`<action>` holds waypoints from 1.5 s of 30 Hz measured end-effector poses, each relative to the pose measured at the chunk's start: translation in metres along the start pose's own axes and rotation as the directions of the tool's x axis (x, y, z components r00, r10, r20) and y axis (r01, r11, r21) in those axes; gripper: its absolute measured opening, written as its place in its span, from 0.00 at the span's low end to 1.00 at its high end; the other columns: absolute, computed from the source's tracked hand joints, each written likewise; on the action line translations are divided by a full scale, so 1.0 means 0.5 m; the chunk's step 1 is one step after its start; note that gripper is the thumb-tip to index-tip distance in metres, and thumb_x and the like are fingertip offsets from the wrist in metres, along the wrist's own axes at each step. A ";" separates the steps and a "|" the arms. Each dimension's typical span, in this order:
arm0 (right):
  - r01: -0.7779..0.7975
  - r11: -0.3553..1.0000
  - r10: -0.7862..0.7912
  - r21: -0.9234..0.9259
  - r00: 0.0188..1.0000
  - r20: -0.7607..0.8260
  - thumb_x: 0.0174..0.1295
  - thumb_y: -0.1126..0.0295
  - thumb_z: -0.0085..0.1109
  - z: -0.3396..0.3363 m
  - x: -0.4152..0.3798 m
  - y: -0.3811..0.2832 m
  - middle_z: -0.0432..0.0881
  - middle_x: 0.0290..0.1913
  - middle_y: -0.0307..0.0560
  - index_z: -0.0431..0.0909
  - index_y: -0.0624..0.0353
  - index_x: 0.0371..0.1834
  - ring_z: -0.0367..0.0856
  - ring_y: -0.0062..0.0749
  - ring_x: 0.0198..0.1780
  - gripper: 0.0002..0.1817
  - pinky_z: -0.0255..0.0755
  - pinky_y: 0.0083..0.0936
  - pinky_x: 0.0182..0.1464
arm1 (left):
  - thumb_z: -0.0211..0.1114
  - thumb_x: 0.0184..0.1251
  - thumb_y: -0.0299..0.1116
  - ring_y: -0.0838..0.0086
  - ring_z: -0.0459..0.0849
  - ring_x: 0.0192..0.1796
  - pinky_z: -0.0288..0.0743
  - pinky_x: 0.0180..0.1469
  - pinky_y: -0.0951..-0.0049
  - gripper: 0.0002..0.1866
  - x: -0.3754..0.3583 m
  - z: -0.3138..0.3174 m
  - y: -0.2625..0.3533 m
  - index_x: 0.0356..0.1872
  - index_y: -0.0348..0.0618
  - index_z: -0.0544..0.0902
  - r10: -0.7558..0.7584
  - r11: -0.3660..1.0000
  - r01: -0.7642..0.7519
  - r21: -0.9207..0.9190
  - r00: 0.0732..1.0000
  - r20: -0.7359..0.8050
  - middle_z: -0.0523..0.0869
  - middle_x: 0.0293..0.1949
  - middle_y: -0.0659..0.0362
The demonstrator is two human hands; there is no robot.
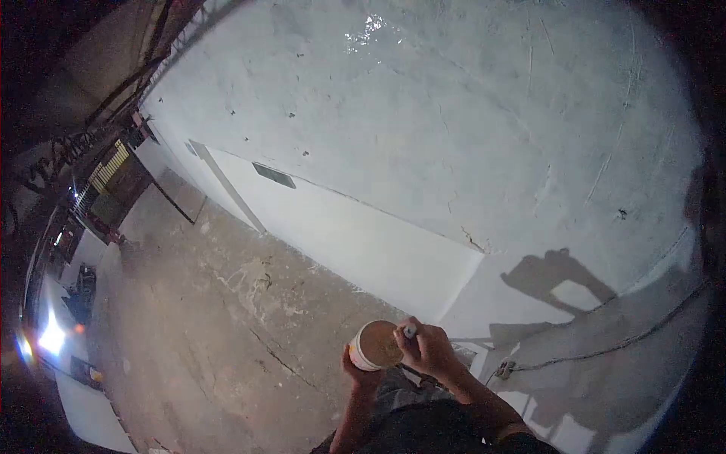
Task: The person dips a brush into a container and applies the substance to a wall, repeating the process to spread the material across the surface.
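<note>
Near the bottom middle, my left hand (360,376) is wrapped round the side of a round white tub (365,357) with coloured print on its wall. Brown material (380,338) shows inside the tub. At the tub's right rim, my right hand (431,352) is closed round a handle (410,331), whose rounded grey end points up towards me. The lower part of this handled tool is hidden by my fingers, so its kind cannot be told.
A large pale wall (423,136) fills the upper right, with a small dark vent (274,175) low on it. Stained concrete floor (189,303) spreads left. A cord (605,352) runs at the right, among shadows. A bright lamp (51,338) shines far left.
</note>
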State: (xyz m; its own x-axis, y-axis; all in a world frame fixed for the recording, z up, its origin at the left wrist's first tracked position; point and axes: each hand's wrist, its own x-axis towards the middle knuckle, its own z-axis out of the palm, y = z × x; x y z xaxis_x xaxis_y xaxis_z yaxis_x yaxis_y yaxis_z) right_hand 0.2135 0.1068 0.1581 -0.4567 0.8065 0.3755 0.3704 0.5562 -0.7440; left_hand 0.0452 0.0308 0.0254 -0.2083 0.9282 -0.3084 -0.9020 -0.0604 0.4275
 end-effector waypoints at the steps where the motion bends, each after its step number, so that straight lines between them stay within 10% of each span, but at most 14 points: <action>1: 0.068 0.992 -0.070 -0.108 0.997 -0.015 0.74 0.63 0.61 0.006 -0.006 0.016 0.86 0.32 0.52 0.78 0.56 0.48 0.87 0.51 0.31 0.09 0.79 0.43 0.33 | 0.47 0.70 0.71 0.50 0.80 0.68 0.76 0.67 0.45 0.46 0.009 -0.009 0.004 0.74 0.41 0.71 -0.018 0.999 0.020 -0.036 0.998 0.060 0.77 0.70 0.46; 3: 0.129 0.969 -0.135 -0.212 0.991 -0.014 0.72 0.64 0.63 0.013 -0.008 0.020 0.85 0.34 0.55 0.77 0.57 0.52 0.86 0.53 0.30 0.12 0.79 0.46 0.32 | 0.47 0.72 0.68 0.49 0.77 0.70 0.73 0.70 0.44 0.44 0.019 -0.020 -0.004 0.75 0.42 0.71 0.005 0.995 0.004 -0.102 0.996 0.087 0.76 0.71 0.46; 6: -0.212 0.976 0.209 -0.056 0.977 -0.046 0.72 0.65 0.64 0.024 -0.014 0.011 0.85 0.34 0.56 0.77 0.60 0.55 0.85 0.53 0.29 0.15 0.79 0.44 0.30 | 0.46 0.72 0.68 0.48 0.76 0.71 0.72 0.71 0.43 0.44 0.033 -0.046 -0.012 0.75 0.42 0.71 0.020 0.996 -0.008 -0.089 0.991 0.129 0.76 0.72 0.46; 8: 0.119 0.910 -0.180 -0.397 0.976 -0.119 0.72 0.64 0.65 0.036 -0.033 0.027 0.85 0.33 0.58 0.76 0.62 0.56 0.86 0.53 0.28 0.16 0.79 0.44 0.30 | 0.46 0.70 0.71 0.49 0.77 0.71 0.73 0.69 0.43 0.47 0.022 -0.024 -0.008 0.75 0.41 0.70 0.042 0.999 -0.044 0.017 0.993 0.107 0.76 0.71 0.46; 13: -0.138 0.977 0.139 -0.164 0.990 -0.003 0.74 0.69 0.63 0.000 0.012 -0.041 0.83 0.28 0.49 0.76 0.60 0.41 0.86 0.48 0.26 0.07 0.77 0.40 0.28 | 0.44 0.72 0.71 0.47 0.79 0.69 0.74 0.69 0.42 0.45 0.028 -0.039 0.008 0.74 0.42 0.73 0.036 0.998 -0.039 0.040 0.997 0.068 0.78 0.70 0.45; 29: 0.177 0.974 -0.184 0.141 0.982 0.039 0.73 0.70 0.64 -0.041 0.022 -0.053 0.88 0.38 0.52 0.79 0.63 0.49 0.90 0.43 0.33 0.09 0.82 0.34 0.36 | 0.46 0.76 0.67 0.52 0.83 0.65 0.75 0.68 0.47 0.39 0.045 -0.046 0.018 0.69 0.43 0.78 0.069 0.984 -0.071 -0.164 0.997 -0.018 0.83 0.65 0.50; 35: 0.106 0.972 -0.135 0.208 0.982 0.131 0.74 0.71 0.62 -0.053 0.046 -0.040 0.88 0.40 0.52 0.79 0.64 0.50 0.90 0.42 0.34 0.09 0.83 0.35 0.38 | 0.46 0.76 0.67 0.51 0.82 0.64 0.75 0.68 0.46 0.39 0.040 -0.054 0.020 0.69 0.43 0.78 0.259 0.943 -0.241 0.229 0.964 -0.055 0.83 0.65 0.49; 37: 0.135 0.968 -0.172 0.213 0.971 0.168 0.74 0.71 0.61 -0.051 0.058 -0.024 0.88 0.41 0.52 0.79 0.64 0.51 0.91 0.41 0.34 0.09 0.83 0.35 0.39 | 0.46 0.76 0.67 0.51 0.82 0.64 0.75 0.67 0.45 0.39 0.047 -0.053 0.019 0.69 0.44 0.78 0.105 0.985 -0.108 -0.137 0.994 -0.029 0.83 0.65 0.48; 41: 0.078 0.950 -0.145 0.304 0.968 0.206 0.75 0.72 0.59 -0.047 0.066 -0.022 0.88 0.40 0.50 0.79 0.64 0.51 0.91 0.38 0.38 0.08 0.84 0.33 0.42 | 0.46 0.75 0.68 0.50 0.82 0.64 0.76 0.66 0.44 0.40 0.040 -0.057 0.019 0.69 0.44 0.78 0.055 0.970 -0.037 -0.240 0.996 0.070 0.83 0.65 0.47; 45: 0.003 0.962 -0.084 0.274 0.955 0.285 0.76 0.71 0.58 -0.038 0.071 -0.008 0.87 0.39 0.48 0.78 0.62 0.50 0.91 0.36 0.39 0.07 0.84 0.33 0.44 | 0.46 0.75 0.68 0.49 0.83 0.63 0.77 0.65 0.43 0.40 -0.012 0.037 0.030 0.69 0.44 0.78 0.215 0.962 -0.203 0.185 0.975 -0.049 0.83 0.64 0.48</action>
State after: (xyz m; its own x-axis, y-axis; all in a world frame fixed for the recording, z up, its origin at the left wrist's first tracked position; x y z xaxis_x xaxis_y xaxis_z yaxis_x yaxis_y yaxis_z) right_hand 0.2112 0.1370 0.1852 -0.6976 0.6663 0.2635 0.1335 0.4822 -0.8659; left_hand 0.0402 0.0309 0.0493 -0.4156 0.8745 -0.2501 -0.7551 -0.1785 0.6308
